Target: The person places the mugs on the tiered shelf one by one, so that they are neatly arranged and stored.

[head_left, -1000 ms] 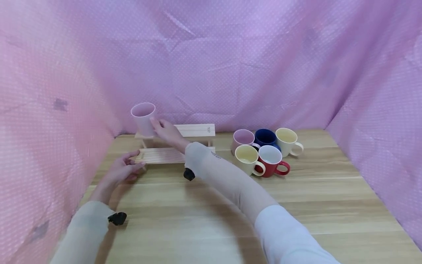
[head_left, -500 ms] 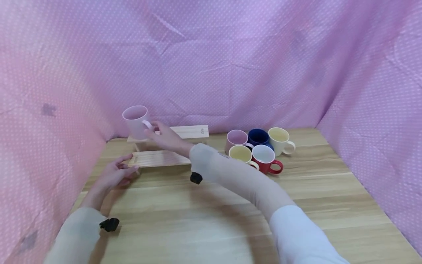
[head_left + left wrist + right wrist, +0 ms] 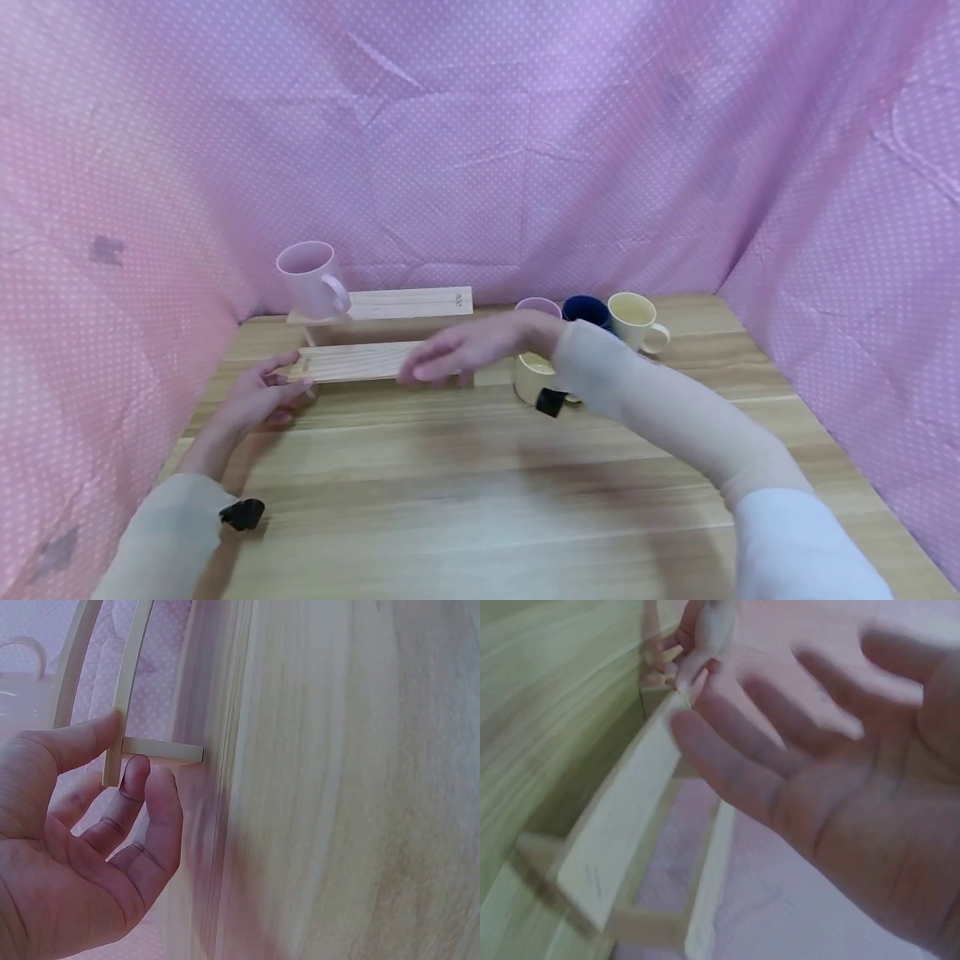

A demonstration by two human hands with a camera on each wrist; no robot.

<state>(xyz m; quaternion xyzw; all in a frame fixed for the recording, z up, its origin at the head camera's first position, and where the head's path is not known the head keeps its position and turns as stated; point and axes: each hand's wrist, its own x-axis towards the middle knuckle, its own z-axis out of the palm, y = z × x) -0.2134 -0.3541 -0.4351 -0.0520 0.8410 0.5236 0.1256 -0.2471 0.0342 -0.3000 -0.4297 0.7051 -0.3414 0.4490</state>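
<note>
Head view: pink mug upright atop wooden rack

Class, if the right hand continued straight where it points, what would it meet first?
Probably the flat, pale wooden lower shelf; depth is unclear, so the right hand might pass above, meeting the left hand.

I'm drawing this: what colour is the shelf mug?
The mug is pale lilac-pink, clearest in the head view.
</note>
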